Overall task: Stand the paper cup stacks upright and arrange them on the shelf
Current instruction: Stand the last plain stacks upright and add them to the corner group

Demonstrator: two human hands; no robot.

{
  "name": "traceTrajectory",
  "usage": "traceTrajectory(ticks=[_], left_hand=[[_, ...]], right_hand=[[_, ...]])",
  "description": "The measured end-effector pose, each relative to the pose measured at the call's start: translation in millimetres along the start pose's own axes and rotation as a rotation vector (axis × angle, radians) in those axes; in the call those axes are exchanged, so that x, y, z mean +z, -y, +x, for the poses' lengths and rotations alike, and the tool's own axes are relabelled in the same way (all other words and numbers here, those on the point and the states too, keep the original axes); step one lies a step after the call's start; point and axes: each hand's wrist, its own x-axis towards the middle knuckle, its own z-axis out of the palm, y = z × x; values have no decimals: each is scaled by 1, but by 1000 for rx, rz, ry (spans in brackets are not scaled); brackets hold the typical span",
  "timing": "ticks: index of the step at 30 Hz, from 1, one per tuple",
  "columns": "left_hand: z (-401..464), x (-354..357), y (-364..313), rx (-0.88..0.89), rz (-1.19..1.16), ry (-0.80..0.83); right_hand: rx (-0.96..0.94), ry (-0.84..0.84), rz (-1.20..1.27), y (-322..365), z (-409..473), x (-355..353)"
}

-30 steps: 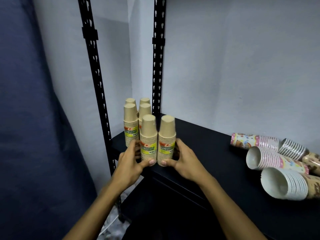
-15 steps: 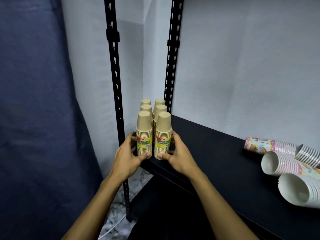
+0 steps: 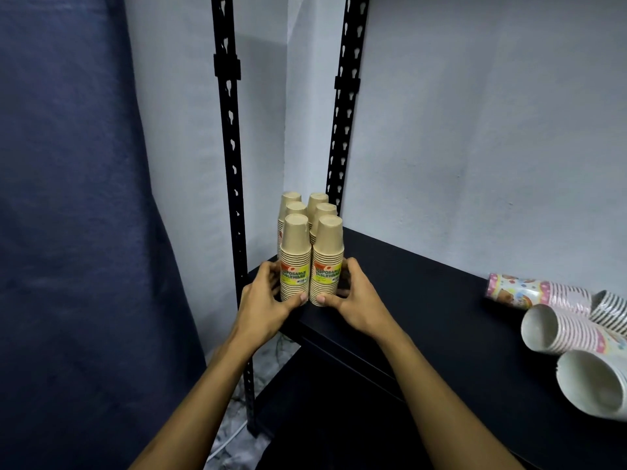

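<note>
Six kraft paper cup stacks (image 3: 310, 245) standing upside down, upright, in two tight rows at the shelf's left end, roughly 11 o'clock from the frame's middle, hard by the rear black slotted upright (image 3: 342, 130). Front pair bearing yellow "Disposable Tableware" labels (image 3: 294, 275). Left hand (image 3: 268, 300) curled round the front left stack (image 3: 294, 259), thumb pressed at its base; right hand (image 3: 356, 300) curled round the front right stack (image 3: 327, 262), thumb likewise at the foot. Judged from this: brown group upright and nearly settled, perhaps a last squaring-up in hand. Left to do, at 3 to 4 o'clock on the black shelf (image 3: 424, 300): patterned cup stacks lying on their sides, among them a pink party-print stack (image 3: 536, 295), a striped stack (image 3: 610, 308), and two with open white mouths facing forward (image 3: 556, 330) (image 3: 593, 385), well apart from the brown group. Bare shelf between the two groups, so nothing seen blocking a carry across. Front slotted upright (image 3: 230, 147) close at 10 o'clock, a possible snag for the left elbow; dark blue curtain (image 3: 68, 232) beyond at 9 o'clock; pale wall (image 3: 475, 130) behind.
</note>
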Motion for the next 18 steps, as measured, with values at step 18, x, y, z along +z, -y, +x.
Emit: traceTrajectory(ticks=[18], left_hand=[[-84,33,-25,107,345,-241]], right_hand=[[28,-113,-759,-17,-86,-49]])
